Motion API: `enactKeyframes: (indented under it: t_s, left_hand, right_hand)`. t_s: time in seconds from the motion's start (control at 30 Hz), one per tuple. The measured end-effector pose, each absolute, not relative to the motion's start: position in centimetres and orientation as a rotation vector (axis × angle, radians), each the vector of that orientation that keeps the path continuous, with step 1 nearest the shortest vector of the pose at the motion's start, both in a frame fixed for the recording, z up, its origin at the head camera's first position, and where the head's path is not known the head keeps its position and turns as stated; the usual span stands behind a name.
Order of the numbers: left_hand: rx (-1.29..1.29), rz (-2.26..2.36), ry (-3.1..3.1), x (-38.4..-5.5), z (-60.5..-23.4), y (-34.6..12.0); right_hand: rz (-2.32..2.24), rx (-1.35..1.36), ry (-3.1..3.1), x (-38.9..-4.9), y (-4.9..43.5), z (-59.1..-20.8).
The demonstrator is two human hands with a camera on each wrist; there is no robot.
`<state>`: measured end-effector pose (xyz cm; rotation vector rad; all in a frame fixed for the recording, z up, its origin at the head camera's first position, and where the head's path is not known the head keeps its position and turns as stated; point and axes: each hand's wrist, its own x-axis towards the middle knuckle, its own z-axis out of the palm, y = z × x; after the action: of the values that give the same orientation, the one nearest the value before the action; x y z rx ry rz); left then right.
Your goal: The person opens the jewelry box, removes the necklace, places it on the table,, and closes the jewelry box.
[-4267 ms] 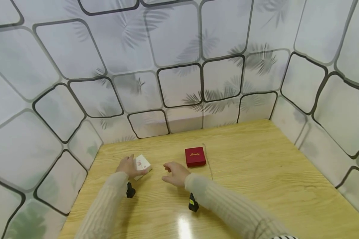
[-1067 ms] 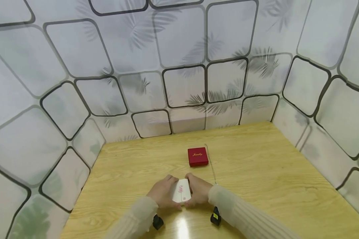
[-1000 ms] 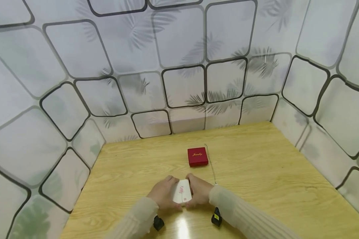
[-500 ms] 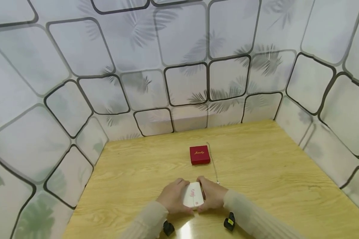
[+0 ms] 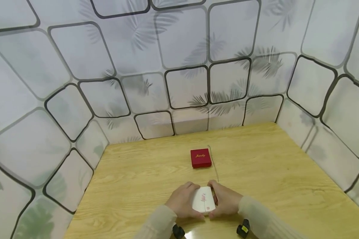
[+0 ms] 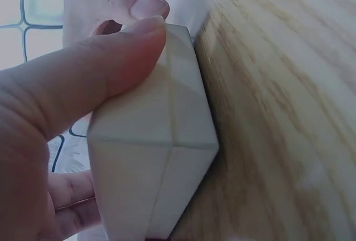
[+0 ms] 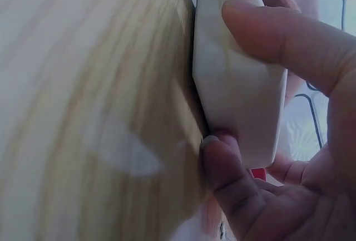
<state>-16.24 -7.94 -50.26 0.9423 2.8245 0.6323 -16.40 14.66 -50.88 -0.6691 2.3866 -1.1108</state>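
Note:
A small white box [image 5: 202,201] with rounded corners and a pink flower print on its lid lies between both hands near the front middle of the table. My left hand [image 5: 183,201] grips its left side, and my right hand [image 5: 225,200] grips its right side. Both thumbs meet on the near face of the white box [image 6: 150,113] in the left wrist view. From the right wrist, the white box [image 7: 239,96] appears close over the wood, with a fingertip at its lower edge. A thin seam line runs around its side.
Beyond the hands sits a red box [image 5: 201,158] with gold lettering. A thin chain [image 5: 214,164] stretches along its right side toward the right hand, which covers its near end. Patterned curtain walls [image 5: 185,86] border the wooden table [image 5: 272,172].
Earlier, the left hand held the white box farther left while the right hand held nothing. Both hands now grip it, and it has come right and nearer, shifting farther right during the last second.

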Motion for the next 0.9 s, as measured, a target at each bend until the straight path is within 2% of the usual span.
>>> enactKeyframes:
  t_s: [0.27,0.9]
  left_hand:
    - [0.871,0.629,2.774,-15.93,-50.18,-8.0]
    - [0.92,0.654,2.729,-16.09,-50.22,-8.67]
  right_hand:
    - [-1.124,-0.679,2.381,-16.19,15.01,-51.07]
    - [-1.183,-0.652,2.34,-16.11,15.12,-51.07]
